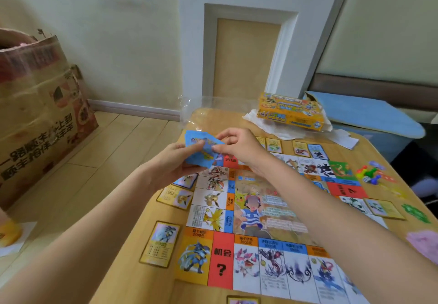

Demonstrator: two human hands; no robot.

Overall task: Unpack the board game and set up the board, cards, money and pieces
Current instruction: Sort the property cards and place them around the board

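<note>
Where the counter (151,277) comes nearest, the board (260,232) lies flat on it, with gold-edged cards set just off its sides: one (159,244) beside the near left corner, another (175,196) further up the left side, one (384,208) off the right edge. Above the board's far left corner both hands meet on a small stack of blue cards (200,153); the left hand (174,164) grips the stack from below with fingers curled round it, and the right hand (239,148) pinches the top card at its right edge. To the right, coloured pawns (368,174) stand in a cluster just off the board, with green (415,213) and pink (424,242) money nearer on that side. Further back, more cards (301,148) lie along the far edge, then a clear bag (203,112) and the yellow box (292,111) resting on white paper (341,135). On the floor to the left stands a carton (35,104).
</note>
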